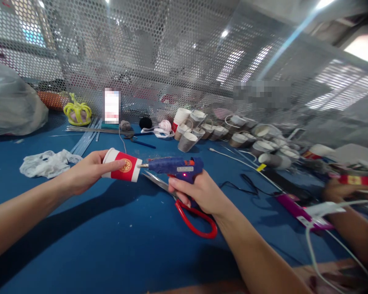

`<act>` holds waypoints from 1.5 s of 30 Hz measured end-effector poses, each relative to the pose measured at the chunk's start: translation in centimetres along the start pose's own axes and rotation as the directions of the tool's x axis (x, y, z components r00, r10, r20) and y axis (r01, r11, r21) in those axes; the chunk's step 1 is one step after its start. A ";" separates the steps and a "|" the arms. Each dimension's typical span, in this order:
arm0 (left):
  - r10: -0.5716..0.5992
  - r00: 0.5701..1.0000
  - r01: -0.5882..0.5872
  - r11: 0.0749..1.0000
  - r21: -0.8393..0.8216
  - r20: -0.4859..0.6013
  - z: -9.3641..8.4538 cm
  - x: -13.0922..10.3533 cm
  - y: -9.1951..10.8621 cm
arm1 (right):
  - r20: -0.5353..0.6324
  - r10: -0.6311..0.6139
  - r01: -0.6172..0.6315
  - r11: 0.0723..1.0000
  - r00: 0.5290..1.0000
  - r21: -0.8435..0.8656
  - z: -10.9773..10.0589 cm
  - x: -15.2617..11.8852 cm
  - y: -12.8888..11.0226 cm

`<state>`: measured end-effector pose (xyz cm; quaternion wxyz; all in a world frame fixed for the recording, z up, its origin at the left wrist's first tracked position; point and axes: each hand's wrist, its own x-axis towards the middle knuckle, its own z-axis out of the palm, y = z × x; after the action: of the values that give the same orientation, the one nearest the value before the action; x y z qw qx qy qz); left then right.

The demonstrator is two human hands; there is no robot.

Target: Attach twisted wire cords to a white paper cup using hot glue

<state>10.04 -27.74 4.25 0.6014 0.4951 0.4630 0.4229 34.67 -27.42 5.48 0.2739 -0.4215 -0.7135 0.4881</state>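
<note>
On its side in the air, a red and white paper cup (132,173) with a gold emblem is gripped by my left hand (90,169), its bottom end turned to the right. My right hand (199,191) is wrapped round the handle of a blue hot glue gun (171,164), whose red light is lit. The gun's metal nozzle points left and is at the cup's bottom edge; whether it touches, I cannot tell. Below the gun, scissors with red handles (211,233) lie on the blue table (110,245), partly hidden by my right hand.
Several grey-wrapped cups (188,141) stand along the back. White lace (46,163) and clear glue sticks (86,139) lie left, near a yellow crown-like piece (77,114). At right are a purple power strip (303,212), cables and another person's hand (335,190) near a red cup.
</note>
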 end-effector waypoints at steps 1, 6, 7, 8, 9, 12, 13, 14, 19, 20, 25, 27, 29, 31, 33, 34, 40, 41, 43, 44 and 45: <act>0.002 1.000 -0.002 1.000 0.003 0.000 0.0 0.0 0.0 | 0.006 0.002 -0.002 1.000 1.000 0.005 -0.1 0.0 0.0; -0.006 1.000 0.006 1.000 0.002 -0.005 -0.1 0.0 0.0 | -0.011 0.002 -0.002 1.000 1.000 0.001 -0.3 -0.1 -0.2; -0.013 1.000 0.013 1.000 0.001 -0.009 -0.1 0.0 0.0 | -0.006 0.005 -0.005 1.000 1.000 -0.003 -0.3 -0.1 -0.3; -0.020 1.000 0.020 1.000 -0.001 -0.013 -0.1 0.0 0.0 | 0.000 0.011 -0.011 1.000 1.000 -0.009 -0.3 -0.1 -0.3; -0.025 1.000 0.025 1.000 -0.008 -0.016 -0.1 0.0 0.0 | 0.004 0.017 -0.017 1.000 1.000 -0.015 -0.3 -0.2 -0.4; -0.036 0.999 0.035 0.999 -0.038 -0.009 -0.1 0.0 0.0 | -0.016 0.021 -0.021 0.999 1.000 -0.042 -0.3 -0.3 -0.5; -0.038 0.999 0.038 0.998 -0.042 -0.006 -0.1 0.0 0.0 | -0.023 0.019 -0.020 0.999 1.000 -0.048 -0.3 -0.3 -0.6; -0.040 0.999 0.040 0.998 -0.039 -0.004 -0.1 0.0 0.0 | -0.025 0.018 -0.020 0.998 1.000 -0.053 -0.3 -0.3 -0.6; -0.026 1.000 0.026 1.000 0.007 -0.009 -0.1 0.1 0.0 | -0.025 0.028 -0.029 0.997 0.999 -0.070 -0.3 -0.4 -0.8; -0.020 1.000 0.020 1.000 0.011 -0.009 -0.1 0.1 0.0 | -0.035 0.024 -0.027 0.997 0.999 -0.076 -0.3 -0.4 -0.9; 0.006 1.000 -0.006 1.000 0.030 0.001 -0.1 0.0 0.0 | -0.045 0.036 -0.040 0.995 0.998 -0.096 -0.3 -0.5 -0.9; 0.015 1.000 -0.015 0.999 0.041 0.007 0.0 -0.1 0.0 | -0.047 0.039 -0.044 0.994 0.998 -0.102 -0.3 -0.5 -0.8; 0.025 1.000 -0.025 0.998 0.065 0.005 -0.1 -0.1 -0.1 | -0.058 0.017 -0.025 0.992 0.998 -0.125 -0.3 -0.5 -0.7; 0.043 0.999 -0.043 0.995 0.091 -0.001 -0.1 -0.1 -0.1 | -0.066 -0.008 -0.002 0.989 0.998 -0.149 -0.3 -0.5 -0.7; 0.062 0.998 -0.061 0.992 0.111 -0.001 -0.1 -0.1 -0.2 | -0.072 -0.015 0.003 0.988 0.997 -0.157 -0.3 -0.6 -0.8; 0.068 0.998 -0.067 0.991 0.118 -0.001 -0.1 -0.1 -0.2 | -0.074 -0.011 -0.001 0.988 0.997 -0.156 -0.3 -0.6 -0.8; 0.076 0.997 -0.074 0.987 0.144 -0.007 -0.1 -0.2 -0.2 | -0.080 -0.016 0.005 0.990 0.997 -0.144 -0.1 -0.6 -0.9; 0.076 0.997 -0.074 0.987 0.143 -0.006 -0.1 -0.1 -0.2 | -0.080 -0.009 -0.002 0.991 0.997 -0.133 -0.1 -0.6 -0.9; 0.078 0.997 -0.077 0.987 0.139 -0.004 -0.1 -0.1 -0.2 | -0.082 0.015 -0.024 0.993 0.997 -0.115 0.0 -0.5 -1.0; 0.079 0.997 -0.077 0.987 0.138 -0.003 -0.1 -0.1 -0.2 | -0.082 0.024 -0.033 0.993 0.996 -0.110 0.0 -0.5 -1.0; 0.079 0.997 -0.077 0.987 0.140 -0.003 -0.1 -0.1 -0.2 | -0.080 0.027 -0.036 0.994 0.996 -0.106 0.0 -0.5 -0.9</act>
<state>9.95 -27.85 4.07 0.5462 0.5518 0.4744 0.4149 34.62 -27.98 6.38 0.2707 -0.4655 -0.7207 0.4366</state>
